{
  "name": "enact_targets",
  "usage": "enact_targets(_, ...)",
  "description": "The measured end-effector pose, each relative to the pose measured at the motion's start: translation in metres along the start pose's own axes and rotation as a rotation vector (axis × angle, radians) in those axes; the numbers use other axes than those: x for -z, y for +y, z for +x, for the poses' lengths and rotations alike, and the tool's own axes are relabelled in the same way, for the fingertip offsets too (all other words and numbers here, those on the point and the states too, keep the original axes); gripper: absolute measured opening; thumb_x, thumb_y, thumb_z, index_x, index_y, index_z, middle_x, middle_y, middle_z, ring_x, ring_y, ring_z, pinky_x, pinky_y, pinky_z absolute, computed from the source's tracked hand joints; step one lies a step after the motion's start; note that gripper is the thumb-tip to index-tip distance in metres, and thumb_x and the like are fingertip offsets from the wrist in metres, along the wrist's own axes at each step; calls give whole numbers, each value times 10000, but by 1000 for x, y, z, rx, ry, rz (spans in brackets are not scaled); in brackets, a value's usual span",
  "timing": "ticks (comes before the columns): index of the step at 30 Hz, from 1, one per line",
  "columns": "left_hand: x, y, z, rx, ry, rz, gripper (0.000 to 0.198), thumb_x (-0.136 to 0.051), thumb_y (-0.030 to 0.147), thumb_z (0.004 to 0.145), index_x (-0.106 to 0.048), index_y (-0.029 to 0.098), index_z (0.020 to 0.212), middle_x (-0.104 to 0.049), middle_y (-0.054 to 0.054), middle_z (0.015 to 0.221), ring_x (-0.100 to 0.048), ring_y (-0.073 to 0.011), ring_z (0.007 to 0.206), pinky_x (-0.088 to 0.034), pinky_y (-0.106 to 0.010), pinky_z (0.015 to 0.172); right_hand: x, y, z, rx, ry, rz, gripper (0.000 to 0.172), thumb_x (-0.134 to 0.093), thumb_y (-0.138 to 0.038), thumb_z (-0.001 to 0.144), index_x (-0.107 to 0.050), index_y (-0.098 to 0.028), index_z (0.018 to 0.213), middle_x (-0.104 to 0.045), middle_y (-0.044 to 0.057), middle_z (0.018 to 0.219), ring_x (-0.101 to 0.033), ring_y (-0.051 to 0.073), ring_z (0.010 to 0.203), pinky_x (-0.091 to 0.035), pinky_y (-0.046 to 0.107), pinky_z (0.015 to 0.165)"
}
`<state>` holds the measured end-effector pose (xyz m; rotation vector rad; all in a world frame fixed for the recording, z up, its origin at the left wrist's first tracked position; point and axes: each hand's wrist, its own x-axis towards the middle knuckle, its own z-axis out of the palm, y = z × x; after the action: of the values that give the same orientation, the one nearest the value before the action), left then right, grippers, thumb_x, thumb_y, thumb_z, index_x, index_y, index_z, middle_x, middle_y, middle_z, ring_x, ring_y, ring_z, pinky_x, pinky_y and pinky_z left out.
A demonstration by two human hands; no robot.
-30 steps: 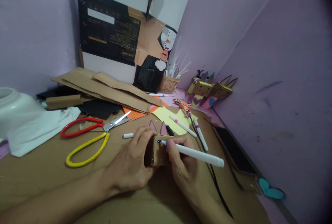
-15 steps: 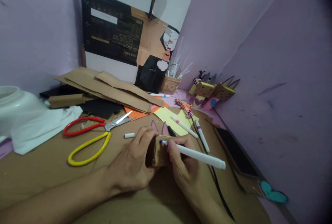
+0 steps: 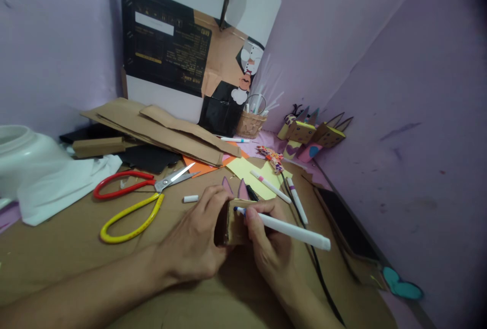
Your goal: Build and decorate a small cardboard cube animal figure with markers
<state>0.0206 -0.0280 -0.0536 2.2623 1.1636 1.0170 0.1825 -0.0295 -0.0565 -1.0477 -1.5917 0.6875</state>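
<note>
Bare cardboard sheet [image 3: 57, 263] lies open toward its near left edge. Scissors [image 3: 140, 197] hem the left, while loose markers [image 3: 270, 186] and the purple wall [image 3: 418, 116] crowd the right. Near the sheet's middle, the left hand [image 3: 194, 248] wraps closed around the small cardboard box [image 3: 236, 227]. The right hand [image 3: 266, 248] pinches the white marker [image 3: 289, 228], its blue tip on the box's brown face, and two pink-lined ears rise behind.

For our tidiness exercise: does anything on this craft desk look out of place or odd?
The scissors lie open near the left hand, blades bare; a loose white cap lies apart from the marker the right hand holds.
</note>
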Motion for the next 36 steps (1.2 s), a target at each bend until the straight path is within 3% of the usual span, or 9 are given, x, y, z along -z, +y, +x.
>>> enact_targets(9,1,2,0,-65,36,-17,581,-615,113,678,-386,163,1210,-485,-126,1177,-453,-270,1166,-439,-415,992,0,4,0,18,-18,26,100,-499,-266,918,-496,-227,826,-506,-39,702,-492,112,603,-400,215,554)
enact_targets(30,1,2,0,-35,21,-14,604,-617,82,670,-366,181,1210,-457,-116,1184,-456,-258,1160,-443,-401,990,2,1,0,40,-14,-1,111,-513,-233,897,-527,-218,788,-536,-37,680,-498,107,589,-388,207,533)
enact_targets(36,0,2,1,-23,10,-14,601,-627,112,677,-360,181,1211,-439,-125,1209,-433,-263,1182,-436,-403,991,2,1,-1,-40,-12,22,123,-516,-280,899,-522,-220,792,-528,-39,661,-486,103,554,-364,204,483)
